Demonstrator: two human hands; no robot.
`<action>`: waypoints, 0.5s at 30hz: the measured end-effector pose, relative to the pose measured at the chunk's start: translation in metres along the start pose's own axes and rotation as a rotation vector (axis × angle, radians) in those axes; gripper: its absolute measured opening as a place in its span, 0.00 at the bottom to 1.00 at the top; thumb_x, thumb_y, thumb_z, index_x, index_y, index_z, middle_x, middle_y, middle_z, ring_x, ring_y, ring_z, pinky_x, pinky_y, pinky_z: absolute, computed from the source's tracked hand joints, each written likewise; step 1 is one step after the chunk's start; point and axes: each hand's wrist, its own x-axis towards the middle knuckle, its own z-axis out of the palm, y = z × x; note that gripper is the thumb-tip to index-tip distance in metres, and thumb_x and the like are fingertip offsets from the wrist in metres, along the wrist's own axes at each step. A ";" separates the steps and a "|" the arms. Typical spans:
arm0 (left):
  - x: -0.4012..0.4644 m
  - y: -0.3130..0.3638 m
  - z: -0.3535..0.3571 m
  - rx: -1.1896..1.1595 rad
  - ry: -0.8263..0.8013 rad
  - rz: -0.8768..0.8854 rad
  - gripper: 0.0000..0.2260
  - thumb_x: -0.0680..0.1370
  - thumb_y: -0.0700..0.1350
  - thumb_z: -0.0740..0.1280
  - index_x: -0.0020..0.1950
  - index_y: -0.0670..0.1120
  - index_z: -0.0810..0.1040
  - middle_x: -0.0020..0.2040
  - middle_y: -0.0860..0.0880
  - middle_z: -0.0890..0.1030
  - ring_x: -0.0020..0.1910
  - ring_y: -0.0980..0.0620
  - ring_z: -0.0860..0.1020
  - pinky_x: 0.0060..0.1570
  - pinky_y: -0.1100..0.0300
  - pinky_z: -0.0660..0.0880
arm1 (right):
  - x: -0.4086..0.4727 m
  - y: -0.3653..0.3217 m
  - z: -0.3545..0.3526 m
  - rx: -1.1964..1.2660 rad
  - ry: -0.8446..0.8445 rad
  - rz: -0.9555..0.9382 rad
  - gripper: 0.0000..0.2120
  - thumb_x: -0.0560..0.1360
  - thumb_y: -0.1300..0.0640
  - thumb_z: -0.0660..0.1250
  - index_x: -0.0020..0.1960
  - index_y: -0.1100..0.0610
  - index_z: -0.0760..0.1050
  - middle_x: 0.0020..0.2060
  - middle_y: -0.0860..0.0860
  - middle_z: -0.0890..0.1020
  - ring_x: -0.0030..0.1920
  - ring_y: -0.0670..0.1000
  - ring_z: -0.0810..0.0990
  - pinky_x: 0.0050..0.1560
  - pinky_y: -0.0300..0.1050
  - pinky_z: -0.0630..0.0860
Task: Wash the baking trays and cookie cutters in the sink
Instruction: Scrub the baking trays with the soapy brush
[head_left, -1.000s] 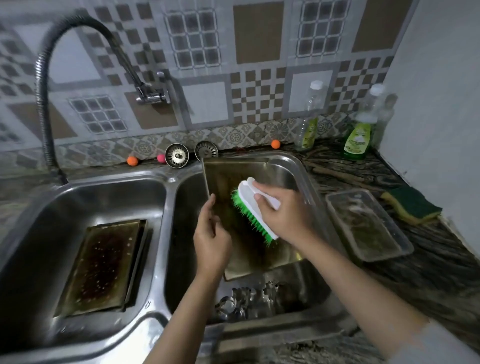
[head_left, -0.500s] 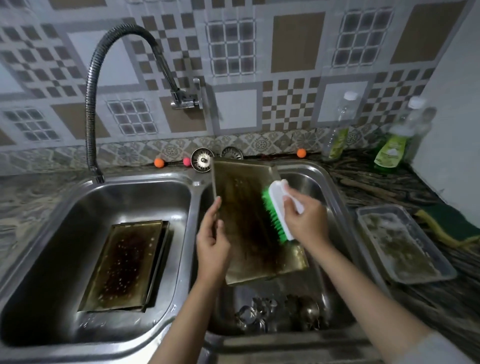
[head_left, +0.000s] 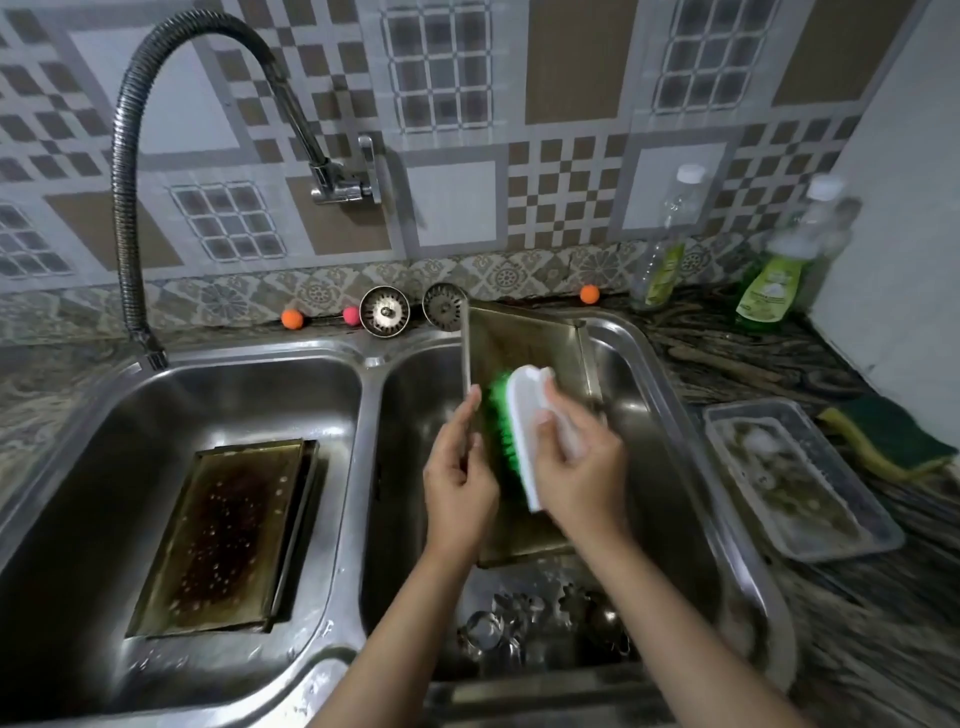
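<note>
The person stood a rectangular steel baking tray (head_left: 524, 343) on end in the right basin of the double stainless sink (head_left: 371, 358), its far rim leaning near the basin's back edge. The left hand (head_left: 457, 478) pinched the tray's left rim, fingers (head_left: 470, 410) curled over the edge, while the right hand (head_left: 576, 467) wrapped around the white-backed scrubbing brush (head_left: 524, 415) with green bristles, which pressed against the tray's inner face. To scrub well, the left hand probably needed to brace the rim firmly so the tilted tray would not slide down, and strokes likely worked best along the tray's length and into its corners, where residue tends to cling. The right basin also held a cluster of metal cookie cutters (head_left: 540, 618) at the bottom, just below the tray's lower edge, apparently not yet washed. The left basin held a second baking tray (head_left: 228, 535), lying flat, its floor dark brown with baked-on grime and pale specks. On the counter (head_left: 883, 623) to the right sat a clear rectangular plastic container (head_left: 800, 478) with a soapy, greenish residue inside, and beside it a green and yellow sponge (head_left: 893, 447).
</note>
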 end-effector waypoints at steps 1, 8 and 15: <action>0.002 0.001 -0.002 -0.031 0.031 -0.032 0.22 0.79 0.32 0.58 0.63 0.57 0.73 0.63 0.60 0.76 0.65 0.59 0.73 0.64 0.66 0.69 | -0.012 -0.004 0.003 0.014 -0.069 -0.046 0.15 0.76 0.60 0.65 0.63 0.57 0.77 0.55 0.42 0.80 0.54 0.37 0.78 0.52 0.25 0.71; 0.006 0.007 -0.015 -0.106 0.172 -0.048 0.19 0.80 0.31 0.56 0.67 0.47 0.72 0.62 0.61 0.74 0.62 0.71 0.71 0.62 0.74 0.66 | 0.004 0.013 -0.012 -0.067 0.022 0.004 0.15 0.75 0.62 0.67 0.62 0.58 0.77 0.52 0.46 0.81 0.50 0.43 0.80 0.48 0.21 0.70; 0.009 0.008 -0.021 -0.183 0.273 -0.087 0.19 0.81 0.32 0.56 0.65 0.51 0.72 0.63 0.58 0.75 0.61 0.70 0.72 0.61 0.73 0.68 | -0.003 0.011 -0.022 -0.096 -0.057 -0.088 0.15 0.76 0.61 0.66 0.62 0.57 0.78 0.53 0.45 0.81 0.54 0.47 0.81 0.53 0.25 0.71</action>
